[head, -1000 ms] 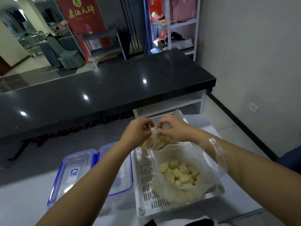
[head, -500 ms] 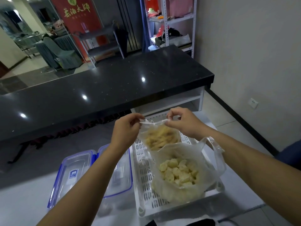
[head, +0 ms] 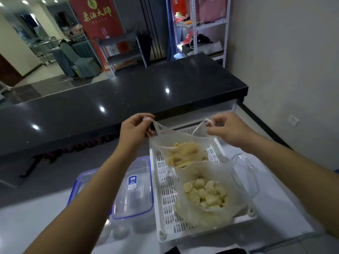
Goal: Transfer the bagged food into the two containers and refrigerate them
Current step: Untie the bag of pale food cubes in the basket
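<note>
A clear plastic bag of pale yellow strips point(head: 185, 154) hangs stretched wide over the far end of a white slotted basket point(head: 165, 197). My left hand point(head: 134, 127) pinches its left handle and my right hand point(head: 227, 128) pinches its right handle. A second open bag of round pale dumplings point(head: 205, 194) rests in the basket's near end. Two clear containers with blue-rimmed lids point(head: 133, 187) lie side by side left of the basket, partly hidden under my left forearm.
Everything stands on a white table point(head: 36, 217). A long black counter point(head: 110, 105) runs across behind it. A white wall with a socket point(head: 293, 120) is at the right. Metal shelves point(head: 198, 24) stand at the back.
My hands have moved apart from the bag's knot, each holding a handle, and the bag of strips now stands pulled open and raised.
</note>
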Action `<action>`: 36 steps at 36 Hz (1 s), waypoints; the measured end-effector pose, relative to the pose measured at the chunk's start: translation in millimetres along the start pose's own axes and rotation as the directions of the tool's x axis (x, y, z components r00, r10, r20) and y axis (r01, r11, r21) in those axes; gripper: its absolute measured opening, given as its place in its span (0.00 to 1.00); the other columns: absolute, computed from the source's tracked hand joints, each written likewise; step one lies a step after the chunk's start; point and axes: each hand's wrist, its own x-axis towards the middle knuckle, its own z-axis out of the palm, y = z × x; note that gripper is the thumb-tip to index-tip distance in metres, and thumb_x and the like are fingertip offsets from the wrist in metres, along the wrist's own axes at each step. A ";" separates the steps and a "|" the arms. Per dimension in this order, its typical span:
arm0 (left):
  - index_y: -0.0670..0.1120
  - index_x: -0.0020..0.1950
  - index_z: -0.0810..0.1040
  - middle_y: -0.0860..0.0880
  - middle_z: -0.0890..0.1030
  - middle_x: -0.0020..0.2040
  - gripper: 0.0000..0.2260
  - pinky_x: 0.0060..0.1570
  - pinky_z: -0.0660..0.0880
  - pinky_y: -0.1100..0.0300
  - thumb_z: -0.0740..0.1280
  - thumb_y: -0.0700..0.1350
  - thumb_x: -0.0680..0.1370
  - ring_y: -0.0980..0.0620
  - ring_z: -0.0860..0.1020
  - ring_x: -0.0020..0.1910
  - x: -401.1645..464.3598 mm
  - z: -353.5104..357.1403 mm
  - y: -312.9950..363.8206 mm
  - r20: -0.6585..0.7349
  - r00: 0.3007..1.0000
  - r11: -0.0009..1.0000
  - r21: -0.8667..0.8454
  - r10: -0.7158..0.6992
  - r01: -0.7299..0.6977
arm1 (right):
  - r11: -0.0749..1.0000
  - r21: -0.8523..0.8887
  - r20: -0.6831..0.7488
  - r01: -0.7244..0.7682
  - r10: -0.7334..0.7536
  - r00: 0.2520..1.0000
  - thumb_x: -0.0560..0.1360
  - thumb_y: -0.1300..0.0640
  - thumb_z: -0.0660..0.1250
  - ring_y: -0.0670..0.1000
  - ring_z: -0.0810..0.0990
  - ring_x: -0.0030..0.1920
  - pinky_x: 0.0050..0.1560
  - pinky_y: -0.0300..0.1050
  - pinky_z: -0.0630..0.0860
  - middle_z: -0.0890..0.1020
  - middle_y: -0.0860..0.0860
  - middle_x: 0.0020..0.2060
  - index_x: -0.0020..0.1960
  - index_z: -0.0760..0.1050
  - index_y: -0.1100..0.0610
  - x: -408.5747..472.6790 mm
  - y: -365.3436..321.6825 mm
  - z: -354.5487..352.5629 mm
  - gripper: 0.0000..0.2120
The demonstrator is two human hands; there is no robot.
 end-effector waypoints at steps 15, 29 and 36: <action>0.46 0.61 0.80 0.41 0.86 0.49 0.17 0.47 0.82 0.54 0.65 0.39 0.73 0.46 0.84 0.44 -8.0 1.0 39.9 0.294 0.951 0.893 -0.396 -0.096 0.213 | 0.976 0.217 -0.326 0.014 0.059 0.944 0.80 0.49 0.67 0.51 0.85 0.36 0.39 0.49 0.85 0.85 0.49 0.33 0.43 0.84 0.55 15.8 -14.6 -3.3 0.13; 0.53 0.72 0.74 0.35 0.78 0.66 0.25 0.57 0.80 0.43 0.64 0.49 0.74 0.34 0.81 0.61 -11.1 11.9 61.5 0.343 0.934 0.768 -0.570 -0.100 0.292 | 0.320 0.888 0.313 -0.330 0.106 0.944 0.76 0.41 0.64 0.72 0.77 0.64 0.63 0.74 0.70 0.75 0.70 0.65 0.72 0.72 0.54 39.2 -47.5 -46.3 0.28; 0.55 0.72 0.75 0.41 0.72 0.72 0.24 0.53 0.81 0.42 0.66 0.54 0.76 0.36 0.81 0.61 -12.1 16.1 46.2 0.360 0.918 0.771 -0.534 -0.165 0.348 | 0.388 0.846 0.325 -0.367 0.170 0.930 0.75 0.37 0.65 0.71 0.78 0.63 0.59 0.72 0.74 0.75 0.67 0.67 0.71 0.74 0.56 40.8 -33.0 -43.0 0.31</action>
